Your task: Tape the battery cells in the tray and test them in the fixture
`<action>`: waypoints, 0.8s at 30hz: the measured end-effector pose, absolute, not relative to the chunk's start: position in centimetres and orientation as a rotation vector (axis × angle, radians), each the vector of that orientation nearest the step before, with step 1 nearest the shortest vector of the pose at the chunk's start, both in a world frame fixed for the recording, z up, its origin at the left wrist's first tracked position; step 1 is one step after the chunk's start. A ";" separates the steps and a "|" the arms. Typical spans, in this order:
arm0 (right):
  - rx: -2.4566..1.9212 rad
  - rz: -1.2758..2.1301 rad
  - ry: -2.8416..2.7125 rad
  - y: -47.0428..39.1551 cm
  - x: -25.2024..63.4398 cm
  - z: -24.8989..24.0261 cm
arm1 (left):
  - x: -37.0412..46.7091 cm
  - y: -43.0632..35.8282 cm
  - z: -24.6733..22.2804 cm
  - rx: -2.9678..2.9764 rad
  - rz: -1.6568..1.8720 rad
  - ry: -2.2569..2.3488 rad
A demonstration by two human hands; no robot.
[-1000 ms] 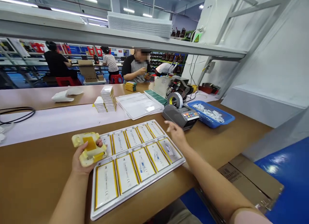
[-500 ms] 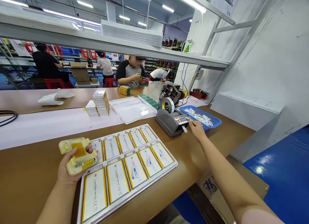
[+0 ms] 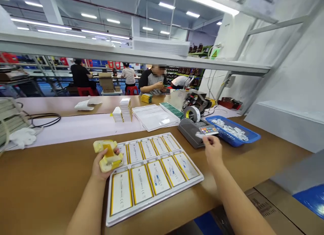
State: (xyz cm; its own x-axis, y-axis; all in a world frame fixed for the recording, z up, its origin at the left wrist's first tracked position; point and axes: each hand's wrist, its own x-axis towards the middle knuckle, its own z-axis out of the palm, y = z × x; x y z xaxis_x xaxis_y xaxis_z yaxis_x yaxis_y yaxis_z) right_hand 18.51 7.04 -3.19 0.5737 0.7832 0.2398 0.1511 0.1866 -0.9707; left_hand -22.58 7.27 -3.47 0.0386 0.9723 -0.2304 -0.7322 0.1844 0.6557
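Note:
My left hand (image 3: 101,164) is wrapped round a cream-coloured fixture (image 3: 108,156) with an amber patch in its middle. It hovers over the left end of a white tray (image 3: 157,198), which holds two rows of flat white battery packs (image 3: 143,183) with yellow edges. Some packs carry blue print. My right hand (image 3: 213,150) pinches a short whitish strip of tape (image 3: 200,135) at its fingertips. Just behind that hand stands a grey tape dispenser (image 3: 188,130) with coloured buttons and a tape roll (image 3: 192,113) on top.
A blue basket (image 3: 253,138) of white pieces sits right of the dispenser. Behind the tray are white sheets (image 3: 154,117) and stacked packs (image 3: 126,110). A machine (image 3: 194,100) stands at the back, and a co-worker (image 3: 153,81) sits across the bench. A shelf beam (image 3: 152,56) crosses above.
My right hand has left the dispenser's front and come nearer, now with the tape strip in its fingers. The view has turned left; my left hand keeps its hold on the fixture.

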 end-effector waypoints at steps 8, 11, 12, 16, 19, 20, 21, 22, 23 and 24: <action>-1.009 0.673 -2.585 2.4 1.9 -2.2 | -22.1 6.6 -3.4 0.392 1.358 0.687; -1.122 0.598 -2.747 3.0 -0.1 -3.0 | -22.2 6.7 -3.6 0.390 1.332 0.684; -1.179 0.596 -2.753 3.3 -0.3 -3.3 | -22.2 6.8 -3.7 0.390 1.325 0.677; -1.432 0.652 -2.590 4.4 -0.4 -4.0 | -22.1 7.0 -3.7 0.386 1.303 0.638; -1.390 0.733 -2.429 4.8 -0.5 -4.4 | -22.0 6.9 -3.5 0.388 1.318 0.649; -1.324 0.759 -2.355 5.1 -0.3 -4.4 | -22.0 6.9 -3.4 0.390 1.321 0.664; -1.260 0.776 -2.267 5.4 0.2 -4.4 | -22.1 6.8 -3.4 0.394 1.324 0.680; -1.212 0.777 -2.173 5.9 1.1 -4.3 | -22.1 6.8 -3.3 0.401 1.324 0.695; -1.184 0.764 -2.085 6.4 2.5 -4.2 | -22.2 6.8 -3.3 0.408 1.327 0.710; -1.180 0.726 -1.984 7.1 4.5 -4.0 | -22.3 6.9 -3.3 0.416 1.329 0.723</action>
State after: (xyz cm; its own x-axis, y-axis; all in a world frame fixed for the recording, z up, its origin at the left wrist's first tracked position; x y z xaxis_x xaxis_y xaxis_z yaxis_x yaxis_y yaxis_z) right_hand 4.45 7.06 -4.01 -0.3341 0.8983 0.2854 0.5015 0.4258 -0.7531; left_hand -22.33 6.91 -3.25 0.0716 0.9690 -0.2365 -0.7250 0.2134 0.6549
